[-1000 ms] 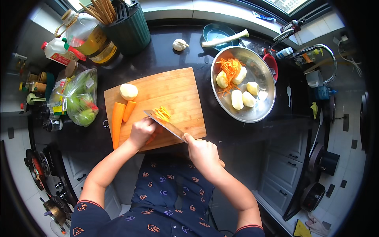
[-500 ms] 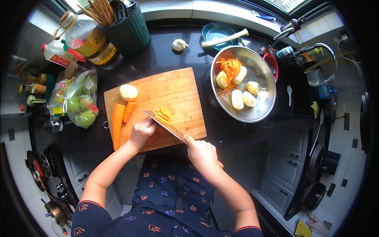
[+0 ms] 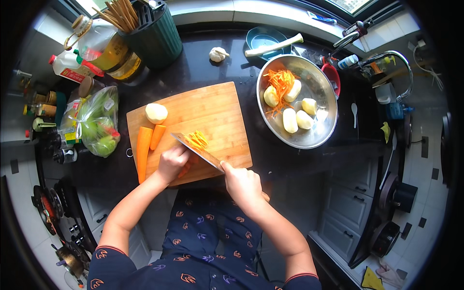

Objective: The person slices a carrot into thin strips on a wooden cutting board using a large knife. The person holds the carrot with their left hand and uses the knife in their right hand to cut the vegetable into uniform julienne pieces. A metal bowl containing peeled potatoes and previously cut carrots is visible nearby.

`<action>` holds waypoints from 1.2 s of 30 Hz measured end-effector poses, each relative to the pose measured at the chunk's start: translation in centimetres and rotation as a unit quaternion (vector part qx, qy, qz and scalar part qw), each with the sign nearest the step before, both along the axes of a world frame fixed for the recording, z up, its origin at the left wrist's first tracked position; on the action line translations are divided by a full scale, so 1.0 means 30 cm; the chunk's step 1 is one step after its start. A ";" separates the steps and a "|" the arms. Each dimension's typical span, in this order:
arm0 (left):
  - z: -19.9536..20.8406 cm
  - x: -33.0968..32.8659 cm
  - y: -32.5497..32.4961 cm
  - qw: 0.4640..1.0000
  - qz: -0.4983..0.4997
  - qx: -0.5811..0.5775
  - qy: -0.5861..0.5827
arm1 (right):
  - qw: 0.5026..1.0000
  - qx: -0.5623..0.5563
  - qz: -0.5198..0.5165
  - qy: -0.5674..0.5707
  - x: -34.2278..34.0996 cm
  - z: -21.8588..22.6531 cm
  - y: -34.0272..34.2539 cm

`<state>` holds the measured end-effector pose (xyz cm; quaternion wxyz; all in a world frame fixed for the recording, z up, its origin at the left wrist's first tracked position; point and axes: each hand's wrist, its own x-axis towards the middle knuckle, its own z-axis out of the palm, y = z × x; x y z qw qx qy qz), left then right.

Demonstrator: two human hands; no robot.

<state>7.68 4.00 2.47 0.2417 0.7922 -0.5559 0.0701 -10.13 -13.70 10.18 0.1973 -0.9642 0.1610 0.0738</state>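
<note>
A kitchen knife [image 3: 203,155] is gripped by its handle in my right hand [image 3: 243,183], its blade slanting across the near part of a wooden cutting board [image 3: 217,106]. My left hand [image 3: 171,164] presses a piece of carrot [image 3: 184,170] to the board beside the blade; the fingers and blade hide most of it. Cut carrot strips [image 3: 197,140] lie heaped on the far side of the knife. At the board's left are a long peeled carrot [image 3: 143,150], a shorter carrot piece [image 3: 157,137] and a peeled potato [image 3: 156,113].
A steel bowl [image 3: 325,92] at right holds carrot shreds and several peeled potatoes. Behind are a garlic bulb [image 3: 218,54], a teal dish [image 3: 263,36] with a pale green stalk across it, and a green knife block [image 3: 157,43]. A bag of vegetables [image 3: 100,125] sits left.
The knife and my right hand have shifted slightly to the left. My left hand stays on the carrot piece, and the whole view has drifted very slightly.
</note>
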 end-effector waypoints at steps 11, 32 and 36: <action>-0.011 -0.002 0.010 1.000 0.006 -0.008 -0.026 | 1.000 0.013 0.000 0.023 0.007 0.027 -0.009; -0.023 0.028 0.018 0.996 0.002 -0.008 -0.090 | 1.000 0.022 0.004 0.016 0.032 0.044 -0.015; -0.011 0.026 0.017 0.998 0.000 -0.006 -0.068 | 0.998 0.033 0.000 0.046 0.008 0.048 -0.007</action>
